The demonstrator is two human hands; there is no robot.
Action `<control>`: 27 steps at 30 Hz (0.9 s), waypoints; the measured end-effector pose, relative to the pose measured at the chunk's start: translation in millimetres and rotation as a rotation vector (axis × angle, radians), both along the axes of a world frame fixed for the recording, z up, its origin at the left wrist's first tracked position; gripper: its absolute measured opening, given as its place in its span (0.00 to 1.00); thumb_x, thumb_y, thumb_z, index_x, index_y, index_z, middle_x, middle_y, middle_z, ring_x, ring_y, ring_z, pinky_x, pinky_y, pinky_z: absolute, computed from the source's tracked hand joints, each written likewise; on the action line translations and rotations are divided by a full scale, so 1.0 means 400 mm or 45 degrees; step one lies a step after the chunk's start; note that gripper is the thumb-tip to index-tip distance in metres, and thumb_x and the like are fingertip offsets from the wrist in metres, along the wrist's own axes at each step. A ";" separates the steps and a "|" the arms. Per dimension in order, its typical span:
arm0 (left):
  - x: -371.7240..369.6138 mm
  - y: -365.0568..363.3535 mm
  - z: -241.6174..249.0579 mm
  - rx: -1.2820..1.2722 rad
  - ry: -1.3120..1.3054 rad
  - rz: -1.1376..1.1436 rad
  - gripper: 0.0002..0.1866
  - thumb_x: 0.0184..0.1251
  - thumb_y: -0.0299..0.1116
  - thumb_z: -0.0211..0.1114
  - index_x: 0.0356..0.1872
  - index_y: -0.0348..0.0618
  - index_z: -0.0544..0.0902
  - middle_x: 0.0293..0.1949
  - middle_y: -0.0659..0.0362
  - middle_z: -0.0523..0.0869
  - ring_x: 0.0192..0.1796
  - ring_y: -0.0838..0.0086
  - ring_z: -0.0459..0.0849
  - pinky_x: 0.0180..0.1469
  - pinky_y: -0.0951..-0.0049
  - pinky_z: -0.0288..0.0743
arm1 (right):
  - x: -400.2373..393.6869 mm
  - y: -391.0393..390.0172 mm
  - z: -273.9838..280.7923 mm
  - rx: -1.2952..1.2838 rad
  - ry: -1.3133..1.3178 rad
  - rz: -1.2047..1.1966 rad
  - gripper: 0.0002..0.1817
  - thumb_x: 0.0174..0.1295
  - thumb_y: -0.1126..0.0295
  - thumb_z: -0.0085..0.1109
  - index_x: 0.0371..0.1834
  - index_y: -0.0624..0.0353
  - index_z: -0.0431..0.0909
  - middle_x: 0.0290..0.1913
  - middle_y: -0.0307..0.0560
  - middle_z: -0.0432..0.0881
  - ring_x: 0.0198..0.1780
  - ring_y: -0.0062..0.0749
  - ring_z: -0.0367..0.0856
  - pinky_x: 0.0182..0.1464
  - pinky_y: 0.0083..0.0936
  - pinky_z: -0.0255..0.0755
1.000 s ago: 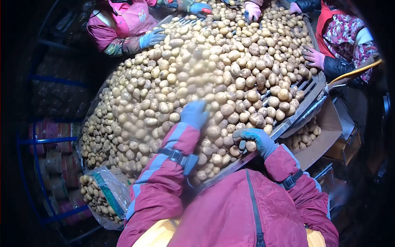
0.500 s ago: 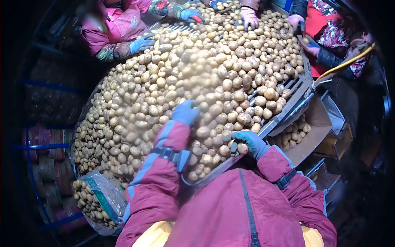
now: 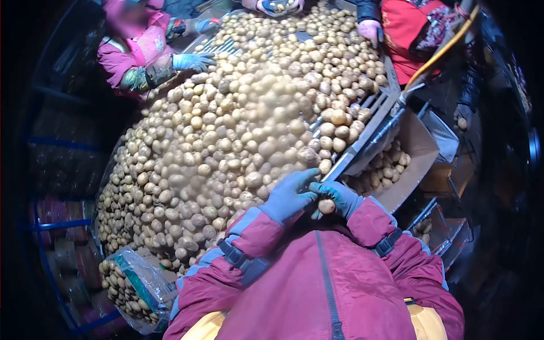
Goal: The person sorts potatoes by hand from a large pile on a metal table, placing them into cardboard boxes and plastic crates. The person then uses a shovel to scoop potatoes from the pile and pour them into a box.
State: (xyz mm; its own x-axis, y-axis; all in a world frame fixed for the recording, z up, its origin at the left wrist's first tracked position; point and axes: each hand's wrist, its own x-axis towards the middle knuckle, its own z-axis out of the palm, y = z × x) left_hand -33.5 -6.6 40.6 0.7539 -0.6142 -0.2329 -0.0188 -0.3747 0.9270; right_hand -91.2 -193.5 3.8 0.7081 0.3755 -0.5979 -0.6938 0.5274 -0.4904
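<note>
My right hand (image 3: 340, 198), in a blue-green glove, is closed around a potato (image 3: 326, 206) just in front of my jacket. Close beside it, my left hand (image 3: 290, 195), in a blue glove, reaches across with fingers stretched and thumb apart. Its fingertips come up to my right hand, and I see nothing held in it. Both hands are at the near edge of a large heap of potatoes (image 3: 226, 147) on a slatted sorting table. The table's metal rim (image 3: 362, 141) runs away to the right from my hands.
A carton (image 3: 419, 161) with potatoes stands below the rim at right. At lower left is a plastic-lined box (image 3: 139, 277) of potatoes. Co-workers' gloved hands (image 3: 194, 61) are around the far side. A yellow hose (image 3: 445, 48) rises at upper right.
My left hand has moved from the heap back toward my body, beside my right hand. The view has shifted. At upper right, a co-worker's hand now hangs away from the table with a potato.
</note>
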 end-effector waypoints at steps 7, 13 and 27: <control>-0.055 -0.034 -0.015 -0.043 0.181 0.127 0.30 0.67 0.34 0.75 0.69 0.36 0.77 0.58 0.51 0.84 0.61 0.68 0.83 0.64 0.68 0.78 | -0.104 -0.125 0.009 -0.210 -0.104 0.060 0.20 0.76 0.60 0.57 0.60 0.65 0.81 0.38 0.51 0.87 0.35 0.38 0.89 0.39 0.31 0.85; -0.060 0.027 -0.079 0.352 -0.354 0.047 0.33 0.65 0.31 0.74 0.72 0.43 0.75 0.63 0.51 0.82 0.66 0.62 0.80 0.68 0.64 0.75 | -0.216 -0.212 -0.034 -0.222 -0.264 -0.105 0.18 0.79 0.63 0.51 0.58 0.63 0.83 0.36 0.50 0.86 0.37 0.36 0.90 0.41 0.29 0.84; -0.135 0.022 -0.223 0.901 -0.946 -0.357 0.44 0.58 0.47 0.73 0.76 0.47 0.69 0.78 0.51 0.66 0.84 0.54 0.54 0.81 0.48 0.48 | -0.382 -0.282 -0.075 -0.063 -0.035 -0.464 0.32 0.77 0.46 0.52 0.61 0.69 0.78 0.40 0.52 0.87 0.34 0.40 0.89 0.40 0.33 0.84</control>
